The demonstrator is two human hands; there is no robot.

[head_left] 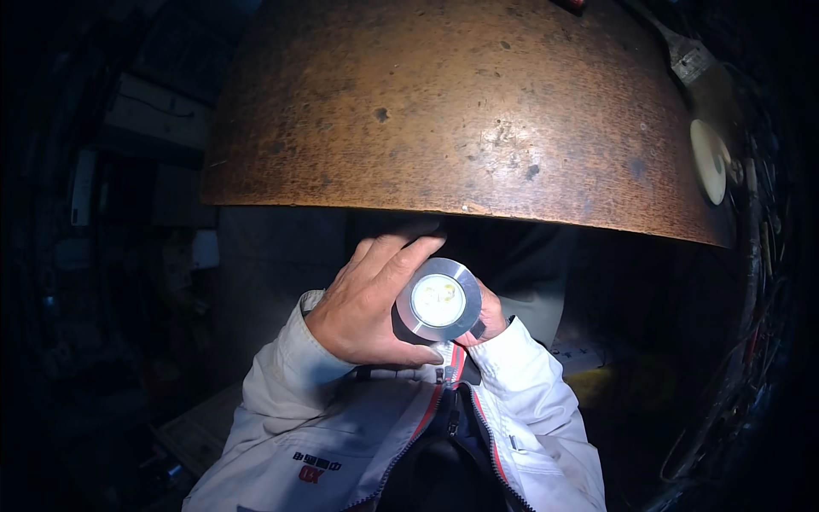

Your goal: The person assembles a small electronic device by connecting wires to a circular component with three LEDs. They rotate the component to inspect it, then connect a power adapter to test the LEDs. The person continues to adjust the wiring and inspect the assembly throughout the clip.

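Just below the near edge of the wooden table (444,128), I hold a round LED lamp (438,300) in front of my jacket. Its wide silver metal rim surrounds a bright white face with small yellowish spots, turned up at me. My left hand (367,299) curves around the lamp's left side, fingers toward the table edge and thumb below it. From behind and to the right, my right hand (488,317) grips the lamp's body. The lamp hides most of that hand's fingers and its own rear part.
The brown tabletop is worn and stained. At its right end lie a flat brush-like tool (689,58) and a cream round disc (709,162). A red item (570,4) sits at the far edge. Tangled cables or rods run along the dark right side; boxes stand in shadow at left.
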